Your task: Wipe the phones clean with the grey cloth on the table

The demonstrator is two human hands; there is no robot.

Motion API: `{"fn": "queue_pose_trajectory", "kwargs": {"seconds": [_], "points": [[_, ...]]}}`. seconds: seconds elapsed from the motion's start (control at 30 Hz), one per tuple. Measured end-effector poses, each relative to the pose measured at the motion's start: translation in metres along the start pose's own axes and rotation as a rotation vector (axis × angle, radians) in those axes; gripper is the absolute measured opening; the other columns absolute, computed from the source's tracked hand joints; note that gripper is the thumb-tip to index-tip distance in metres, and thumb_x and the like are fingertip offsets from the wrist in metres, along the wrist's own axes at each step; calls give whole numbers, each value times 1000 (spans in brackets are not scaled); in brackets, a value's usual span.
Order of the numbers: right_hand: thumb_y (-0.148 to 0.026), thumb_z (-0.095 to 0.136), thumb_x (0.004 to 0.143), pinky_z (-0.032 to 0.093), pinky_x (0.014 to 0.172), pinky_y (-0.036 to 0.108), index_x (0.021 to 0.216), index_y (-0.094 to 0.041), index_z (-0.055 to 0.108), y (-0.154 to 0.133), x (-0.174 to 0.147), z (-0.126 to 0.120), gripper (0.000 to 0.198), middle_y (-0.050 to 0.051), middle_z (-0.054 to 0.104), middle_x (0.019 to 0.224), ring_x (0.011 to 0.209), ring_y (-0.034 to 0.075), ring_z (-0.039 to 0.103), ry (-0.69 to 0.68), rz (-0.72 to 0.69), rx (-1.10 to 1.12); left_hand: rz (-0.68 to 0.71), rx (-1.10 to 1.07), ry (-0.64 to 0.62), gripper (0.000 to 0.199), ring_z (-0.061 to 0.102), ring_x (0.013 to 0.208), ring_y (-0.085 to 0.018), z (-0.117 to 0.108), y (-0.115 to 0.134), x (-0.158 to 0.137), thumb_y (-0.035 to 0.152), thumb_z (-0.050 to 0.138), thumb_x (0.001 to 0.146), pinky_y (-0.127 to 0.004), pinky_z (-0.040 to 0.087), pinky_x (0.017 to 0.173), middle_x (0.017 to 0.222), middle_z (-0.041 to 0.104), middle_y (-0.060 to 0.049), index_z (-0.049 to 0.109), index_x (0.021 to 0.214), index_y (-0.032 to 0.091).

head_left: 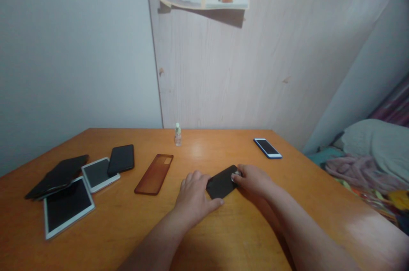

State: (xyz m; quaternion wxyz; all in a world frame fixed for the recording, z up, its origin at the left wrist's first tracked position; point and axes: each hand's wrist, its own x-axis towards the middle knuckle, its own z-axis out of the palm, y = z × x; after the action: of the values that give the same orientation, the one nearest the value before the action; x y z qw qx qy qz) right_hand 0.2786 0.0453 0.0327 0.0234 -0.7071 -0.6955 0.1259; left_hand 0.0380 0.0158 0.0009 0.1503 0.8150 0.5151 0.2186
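A dark phone [221,182] lies flat on the wooden table in front of me. My left hand [195,194] rests at its left end, thumb spread along the near edge and the other fingers stretched out past the corner. At the phone's right end, my right hand [251,178] is closed, pinching a small white wad [235,176] against its surface. The wad looks like tissue or cloth; most of it is hidden by my fingers.
Left of my hands lie a brown phone case [154,175], a black phone [121,159], two white-framed tablets [69,207] and a dark folder-like cover [60,176]. A small clear bottle [178,135] stands at the back. A blue-edged phone [267,148] lies far right.
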Motion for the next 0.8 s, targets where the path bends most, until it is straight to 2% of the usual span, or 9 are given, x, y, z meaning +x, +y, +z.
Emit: {"fn": "queue_pose_trajectory", "kwargs": {"seconds": [0.07,0.2,0.27,0.4,0.47,0.63,0.7,0.8], "points": [[-46,57,89,31,60,27,93,-23,66,0,-1,1,24,5,72,91,79,19,63,-26,-41,36,1,0,-3,60,52,105,-30,0,0,0,60,74,70,-40,44,87,109,59,-8,64,117,24],[-49,58,87,31,59,27,89,-21,66,12,3,-4,29,7,71,90,77,19,62,11,117,19,20,0,12,62,52,106,-31,2,-1,0,61,73,71,-39,43,88,111,59,-9,63,119,24],[-48,59,87,31,59,27,87,-21,66,16,5,-6,29,8,71,89,76,19,61,26,147,25,21,-1,14,62,52,107,-31,3,-2,1,62,73,71,-40,43,88,111,59,-9,63,120,25],[-47,63,84,30,59,26,86,-22,67,16,3,-1,26,4,70,84,73,17,60,-37,10,95,8,-4,0,63,52,107,-31,2,-2,0,62,74,70,-39,43,89,112,59,-8,63,120,25],[-48,65,83,31,59,25,86,-22,67,18,4,1,26,2,70,82,72,16,59,-61,-5,135,3,-5,-12,63,53,107,-31,2,-2,0,62,74,70,-39,43,89,112,59,-8,63,121,25],[-49,64,85,30,58,26,87,-19,66,32,11,0,30,4,68,82,71,16,58,12,158,135,1,13,-10,62,52,109,-31,3,-2,1,62,71,72,-39,42,90,113,58,-9,63,122,26],[-48,65,84,30,58,25,86,-19,65,30,10,1,29,4,68,82,71,16,58,14,135,140,8,16,-5,62,52,108,-30,4,-3,1,62,71,72,-38,42,90,113,58,-8,62,122,26],[-44,66,84,30,60,24,85,-21,66,21,5,3,24,2,69,81,71,15,58,-57,5,177,21,21,8,63,52,107,-30,5,-4,1,62,72,71,-38,43,89,112,58,-8,62,121,25]]}}
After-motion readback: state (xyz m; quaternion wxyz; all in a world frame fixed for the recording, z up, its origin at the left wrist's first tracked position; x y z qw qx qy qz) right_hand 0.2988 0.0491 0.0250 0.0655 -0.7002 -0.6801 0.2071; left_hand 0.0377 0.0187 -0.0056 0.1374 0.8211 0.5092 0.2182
